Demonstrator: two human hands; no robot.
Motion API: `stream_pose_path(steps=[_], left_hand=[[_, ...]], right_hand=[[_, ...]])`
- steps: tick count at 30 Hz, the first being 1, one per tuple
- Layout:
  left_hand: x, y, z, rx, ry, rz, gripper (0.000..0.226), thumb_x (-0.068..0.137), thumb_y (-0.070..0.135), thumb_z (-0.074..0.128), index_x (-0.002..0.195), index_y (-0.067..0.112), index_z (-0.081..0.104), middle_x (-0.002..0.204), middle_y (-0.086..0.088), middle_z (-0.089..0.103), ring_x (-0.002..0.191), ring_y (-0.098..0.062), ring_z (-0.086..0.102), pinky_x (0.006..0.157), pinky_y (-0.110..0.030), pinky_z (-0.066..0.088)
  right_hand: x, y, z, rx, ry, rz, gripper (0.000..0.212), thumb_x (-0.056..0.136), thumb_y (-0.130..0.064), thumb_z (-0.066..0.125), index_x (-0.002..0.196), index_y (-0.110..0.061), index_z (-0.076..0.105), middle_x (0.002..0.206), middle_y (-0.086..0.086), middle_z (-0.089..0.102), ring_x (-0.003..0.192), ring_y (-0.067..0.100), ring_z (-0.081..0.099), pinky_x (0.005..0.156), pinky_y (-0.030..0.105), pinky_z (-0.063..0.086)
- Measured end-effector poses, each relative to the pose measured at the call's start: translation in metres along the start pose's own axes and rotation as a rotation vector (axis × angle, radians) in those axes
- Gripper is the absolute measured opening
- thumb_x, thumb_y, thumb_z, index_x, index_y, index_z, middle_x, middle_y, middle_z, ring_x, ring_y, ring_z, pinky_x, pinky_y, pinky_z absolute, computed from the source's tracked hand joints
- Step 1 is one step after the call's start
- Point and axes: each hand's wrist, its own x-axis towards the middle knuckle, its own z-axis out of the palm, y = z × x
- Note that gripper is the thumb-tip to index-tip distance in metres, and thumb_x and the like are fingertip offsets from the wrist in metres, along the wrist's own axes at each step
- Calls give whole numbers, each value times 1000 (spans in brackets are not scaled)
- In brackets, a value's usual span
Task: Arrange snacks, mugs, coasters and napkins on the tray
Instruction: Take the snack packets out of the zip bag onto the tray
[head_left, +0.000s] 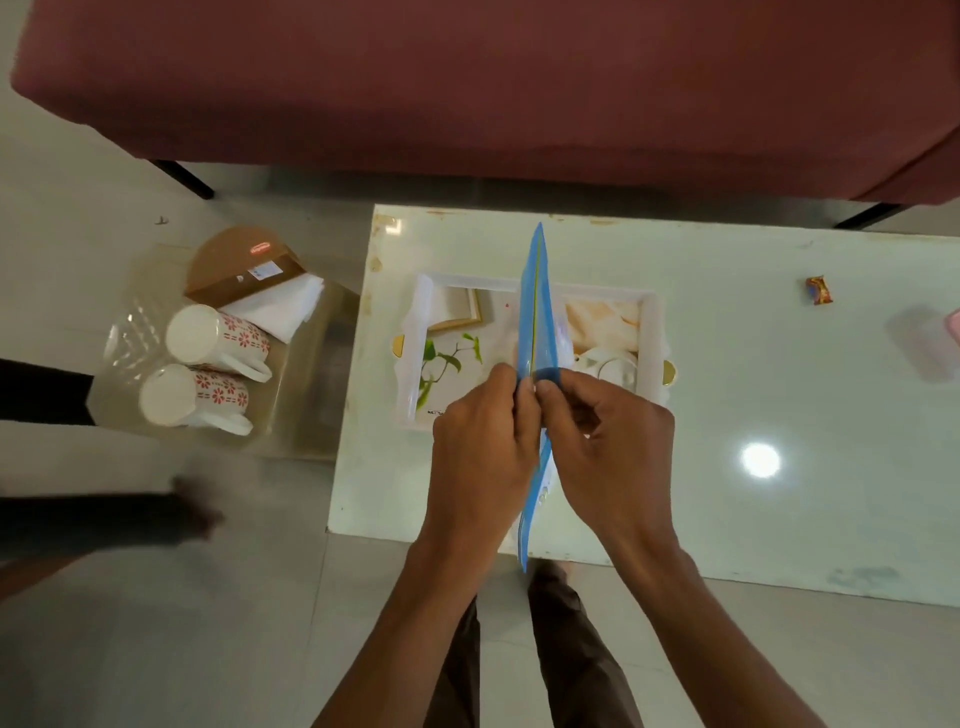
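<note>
Both hands pinch the top edge of a blue snack packet (536, 306), held upright and edge-on above the tray. My left hand (480, 441) grips it from the left, my right hand (605, 436) from the right, thumbs meeting at the seam. Below it lies the white tray (652, 332) with a printed leaf and teacup picture, on the white table (779, 405). Two white mugs with red flower prints (218, 340) (192, 397) lie on their sides in a clear container on the floor to the left, next to white napkins (283, 306) and a brown box (244, 270).
A small wrapped candy (819, 290) lies on the table at the right. A pale blurred object (930, 343) sits at the right edge. A maroon sofa (493, 83) stands beyond the table. Another person's dark-sleeved arm (104, 519) reaches in from the left, blurred.
</note>
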Motion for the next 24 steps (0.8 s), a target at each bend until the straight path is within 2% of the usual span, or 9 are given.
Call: stream_pose_path(steps=[3,6,8,14,15,18,20,22,24], left_hand=[[5,-7,-1,-33,0,17,26,98,23,54,81,4,60,62,8,50,45,-6,45,46,-7,38],[7,-11,-6,-124,-26,-62,27,102,21,50,78,8,53,56,10,48,41,-9,51,41,-13,45],[9,-11,-8,-177,-40,-110,28,103,19,51,77,10,50,54,7,49,45,-11,57,43,-17,49],[16,-19,-11,-83,-8,-59,27,99,23,51,76,10,50,54,-6,56,42,-18,57,44,-37,54],[16,-20,-13,-67,-10,-52,26,99,22,53,75,11,49,52,-3,54,41,-16,56,43,-36,55],[23,-21,-25,-23,53,-66,29,98,14,54,72,15,40,50,13,38,38,-1,43,40,-8,42],[32,-30,-38,-21,75,-170,31,102,17,49,72,14,40,51,9,44,42,-3,53,40,-10,44],[39,-42,-52,-14,29,-213,31,104,20,46,74,10,44,57,-6,56,48,-17,65,38,-25,51],[44,-49,-61,-18,-25,-188,31,105,21,44,77,6,49,61,-10,61,48,-13,66,36,-19,47]], right_hand=[[4,3,4,-31,17,-71,10,90,-9,70,86,-10,78,70,-20,64,67,-15,62,61,0,45],[7,8,10,-34,13,-65,21,91,-12,66,72,-6,74,60,5,70,58,20,67,53,30,51],[9,10,15,-41,27,-58,22,90,-13,64,72,-4,72,59,11,67,58,29,66,53,39,50],[12,5,24,-58,16,-53,22,92,-15,63,75,-5,72,59,9,67,57,30,66,53,38,52],[13,4,25,-74,9,-63,22,92,-15,63,74,-5,72,58,9,66,56,29,65,52,38,52],[17,1,23,-157,47,-95,23,88,-8,64,65,-3,67,51,8,59,47,25,58,48,33,46],[22,5,15,-202,95,-56,22,84,-4,65,62,-3,64,45,1,49,45,20,49,46,17,35],[27,11,4,-236,106,10,20,83,-5,65,63,-10,68,43,-5,42,53,16,46,49,11,31],[29,15,-5,-254,105,36,15,83,-6,66,74,-13,77,47,-5,56,59,14,54,53,10,35]])
